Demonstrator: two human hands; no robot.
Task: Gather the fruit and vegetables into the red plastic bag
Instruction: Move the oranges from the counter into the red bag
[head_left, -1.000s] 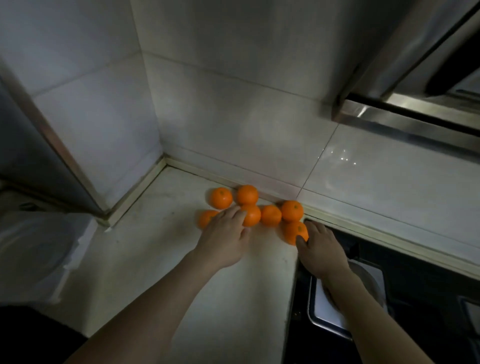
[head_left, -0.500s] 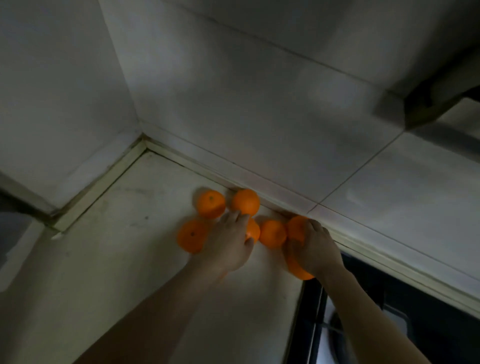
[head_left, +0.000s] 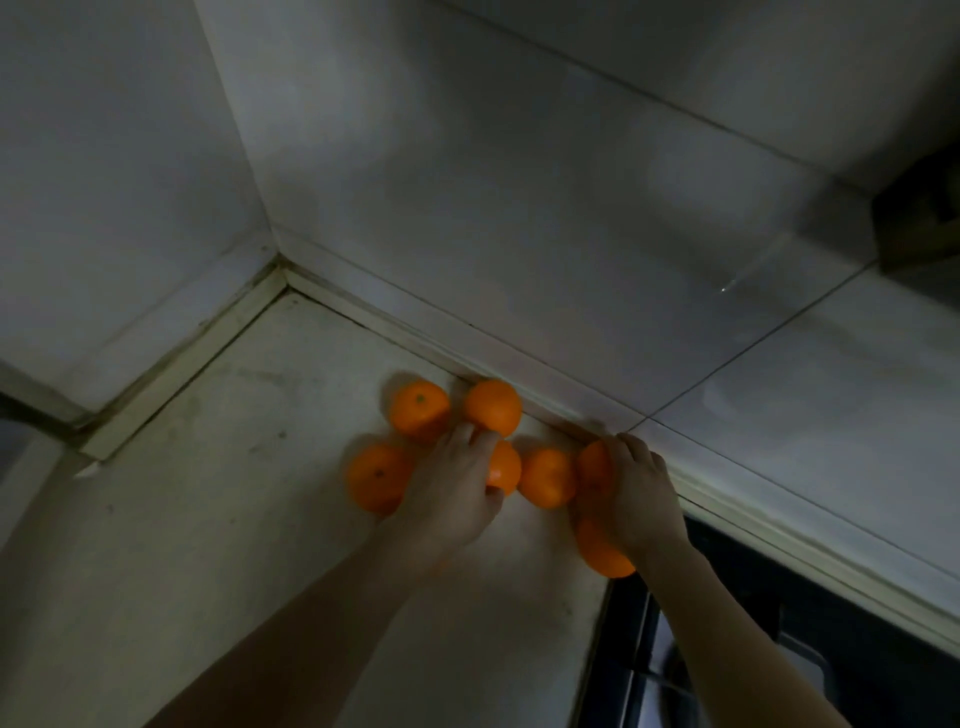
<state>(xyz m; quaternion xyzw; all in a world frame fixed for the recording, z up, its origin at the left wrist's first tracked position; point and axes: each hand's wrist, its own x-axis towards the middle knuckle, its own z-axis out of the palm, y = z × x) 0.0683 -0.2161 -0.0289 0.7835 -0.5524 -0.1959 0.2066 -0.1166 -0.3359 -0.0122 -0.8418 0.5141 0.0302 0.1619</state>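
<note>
Several oranges lie in a cluster on the pale counter (head_left: 218, 519) against the back wall. Two oranges (head_left: 420, 410) (head_left: 492, 407) sit at the back, one orange (head_left: 378, 477) at the left and one orange (head_left: 548, 478) in the middle. My left hand (head_left: 457, 493) lies over another orange (head_left: 505, 467), with fingers on top and thumb at its side. My right hand (head_left: 636, 488) curls round an orange (head_left: 594, 467) by the wall, and its palm covers a further orange (head_left: 602, 556) at the counter's edge. No red bag is in view.
Tiled walls meet in a corner (head_left: 280, 265) at the back left of the counter. A black hob (head_left: 779, 649) lies lower right, right beside the counter's edge. A dark hood edge (head_left: 919, 218) juts in at the upper right.
My right hand has moved forward from the hob's edge onto two oranges and curled round them. My left hand stays on the middle orange. The view has tilted and moved closer.
</note>
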